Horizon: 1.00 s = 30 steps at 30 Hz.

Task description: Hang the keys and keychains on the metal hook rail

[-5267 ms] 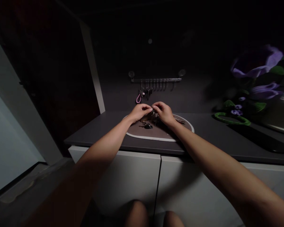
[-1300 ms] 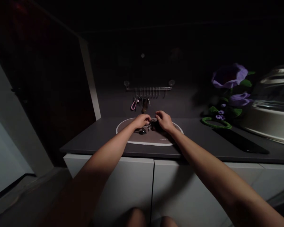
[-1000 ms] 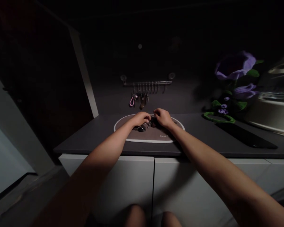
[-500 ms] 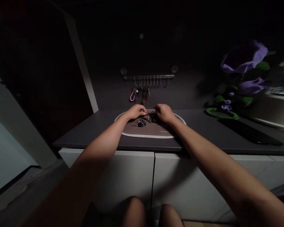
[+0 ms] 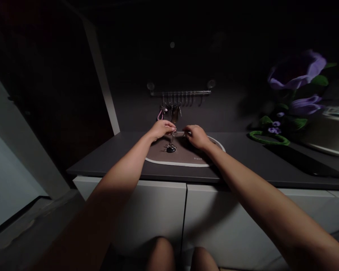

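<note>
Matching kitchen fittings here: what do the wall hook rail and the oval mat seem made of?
The hook rail looks like shiny metal, from its bright highlights. The oval mat looks matte, perhaps rubber or faux leather; dim light leaves it open.

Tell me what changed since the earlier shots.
The left hand has risen off the mat, pinching a key ring, so a black fob now dangles below it. The right hand stayed near the mat's far edge. The rail's keys stayed hanging.

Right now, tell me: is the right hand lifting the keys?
No, the right hand sits low over the mat; the left hand pinches the keys up above it.
</note>
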Each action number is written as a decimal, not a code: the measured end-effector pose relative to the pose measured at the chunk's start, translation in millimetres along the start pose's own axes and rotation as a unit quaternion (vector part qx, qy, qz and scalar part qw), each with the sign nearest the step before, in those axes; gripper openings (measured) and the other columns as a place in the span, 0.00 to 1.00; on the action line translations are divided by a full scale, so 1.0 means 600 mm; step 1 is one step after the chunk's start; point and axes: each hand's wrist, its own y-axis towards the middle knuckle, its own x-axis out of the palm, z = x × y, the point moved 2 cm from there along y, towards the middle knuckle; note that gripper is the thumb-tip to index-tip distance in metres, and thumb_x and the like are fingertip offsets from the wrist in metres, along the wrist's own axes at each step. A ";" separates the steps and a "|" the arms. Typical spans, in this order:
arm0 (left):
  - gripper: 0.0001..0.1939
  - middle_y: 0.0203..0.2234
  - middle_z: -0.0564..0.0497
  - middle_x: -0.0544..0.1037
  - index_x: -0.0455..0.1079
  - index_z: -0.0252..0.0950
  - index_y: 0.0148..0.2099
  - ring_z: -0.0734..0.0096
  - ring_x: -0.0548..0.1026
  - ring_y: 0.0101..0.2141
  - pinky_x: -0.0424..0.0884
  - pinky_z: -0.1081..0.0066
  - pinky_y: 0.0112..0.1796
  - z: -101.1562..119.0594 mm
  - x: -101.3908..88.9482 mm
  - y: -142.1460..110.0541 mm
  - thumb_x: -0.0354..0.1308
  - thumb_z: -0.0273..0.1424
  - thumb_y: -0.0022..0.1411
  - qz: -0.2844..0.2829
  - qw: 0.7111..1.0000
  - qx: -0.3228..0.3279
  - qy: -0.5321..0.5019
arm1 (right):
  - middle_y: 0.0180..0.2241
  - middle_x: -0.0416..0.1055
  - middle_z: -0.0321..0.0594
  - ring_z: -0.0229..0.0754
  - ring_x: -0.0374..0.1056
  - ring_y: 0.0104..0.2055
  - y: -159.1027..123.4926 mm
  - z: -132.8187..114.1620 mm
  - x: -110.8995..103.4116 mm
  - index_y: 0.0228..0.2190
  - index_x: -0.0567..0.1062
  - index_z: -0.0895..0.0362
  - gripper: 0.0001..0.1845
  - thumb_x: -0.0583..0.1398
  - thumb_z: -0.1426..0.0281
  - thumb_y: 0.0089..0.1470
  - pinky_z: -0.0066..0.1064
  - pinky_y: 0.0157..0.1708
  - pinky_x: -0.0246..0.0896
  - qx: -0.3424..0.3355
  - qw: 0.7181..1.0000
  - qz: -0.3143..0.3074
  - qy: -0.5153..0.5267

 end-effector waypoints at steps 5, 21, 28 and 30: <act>0.06 0.23 0.50 0.76 0.70 0.29 0.32 0.76 0.72 0.25 0.69 0.69 0.34 0.013 0.001 -0.005 0.62 0.24 0.48 0.035 0.999 -0.002 -0.026 | 0.40 0.73 0.44 0.42 0.66 0.43 -0.002 -0.019 -0.008 0.38 0.74 0.58 0.12 0.54 0.72 0.52 0.31 0.45 0.56 -0.001 0.998 0.010 0.057; 0.09 0.18 0.54 0.73 0.68 0.29 0.31 0.81 0.70 0.20 0.70 0.74 0.29 0.013 0.028 -0.009 0.64 0.27 0.46 0.040 0.997 0.001 -0.070 | 0.31 0.71 0.40 0.37 0.63 0.32 -0.005 -0.026 -0.006 0.32 0.71 0.59 0.13 0.53 0.63 0.53 0.27 0.34 0.55 -0.009 0.979 0.058 0.193; 0.10 0.21 0.52 0.75 0.68 0.29 0.31 0.78 0.73 0.23 0.71 0.72 0.32 0.015 0.026 -0.013 0.64 0.27 0.45 0.025 0.994 -0.017 -0.106 | 0.29 0.71 0.39 0.37 0.63 0.31 -0.005 -0.022 -0.010 0.30 0.72 0.58 0.13 0.54 0.62 0.51 0.28 0.34 0.55 0.009 0.972 0.072 0.224; 0.11 0.22 0.52 0.75 0.68 0.29 0.32 0.77 0.73 0.24 0.71 0.73 0.31 0.013 0.024 -0.012 0.65 0.27 0.45 0.018 0.993 -0.013 -0.113 | 0.29 0.71 0.38 0.37 0.63 0.31 -0.005 -0.018 -0.008 0.30 0.72 0.58 0.14 0.55 0.61 0.51 0.28 0.33 0.55 0.023 0.966 0.075 0.245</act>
